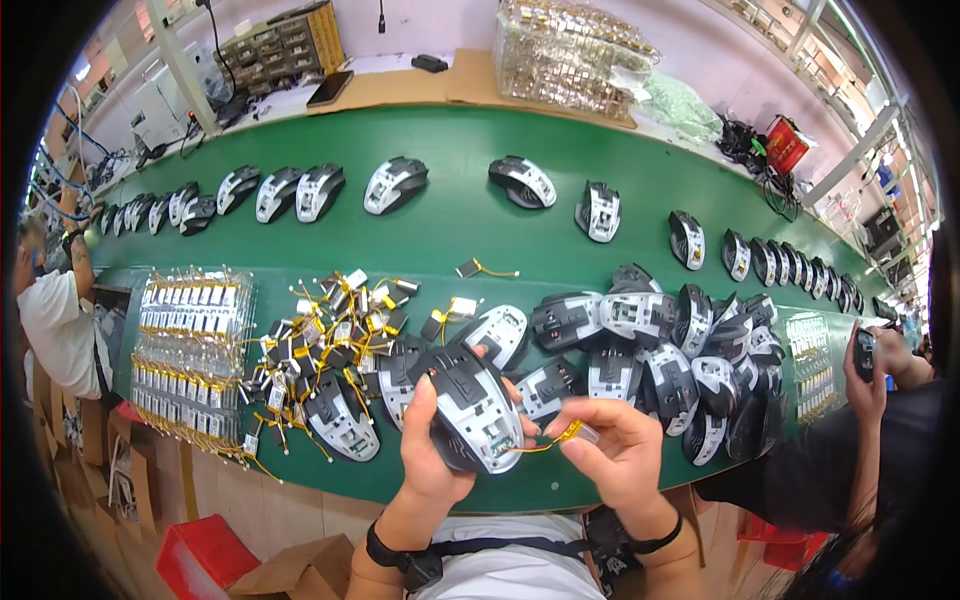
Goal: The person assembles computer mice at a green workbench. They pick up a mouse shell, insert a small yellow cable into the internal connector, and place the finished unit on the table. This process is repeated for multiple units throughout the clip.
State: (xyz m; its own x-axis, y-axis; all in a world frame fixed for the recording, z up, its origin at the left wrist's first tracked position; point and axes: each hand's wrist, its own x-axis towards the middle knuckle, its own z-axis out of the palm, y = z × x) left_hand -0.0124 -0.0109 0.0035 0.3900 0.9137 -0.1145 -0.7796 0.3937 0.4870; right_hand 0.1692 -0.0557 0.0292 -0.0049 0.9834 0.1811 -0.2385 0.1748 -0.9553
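My left hand (434, 452) is closed around a black and silver computer mouse (465, 405), its underside facing up. Between the thumb and fingers of my right hand (622, 455) is a small battery (574, 432) with yellow tape. A thin yellow wire (535, 447) runs from it to the lower end of the mouse; whether its plug is seated is too small to tell. Left of my hands lies a loose heap of such batteries (335, 330). More mice (670, 385) are piled to the right, and one mouse (342, 420) lies beside the battery heap.
A clear tray (190, 345) holds rows of batteries at the left. Mice (396, 185) stand in a long line across the green table (450, 140). Co-workers sit at both sides; a hand (868, 365) at the right holds a mouse. Red bins (205, 555) stand below.
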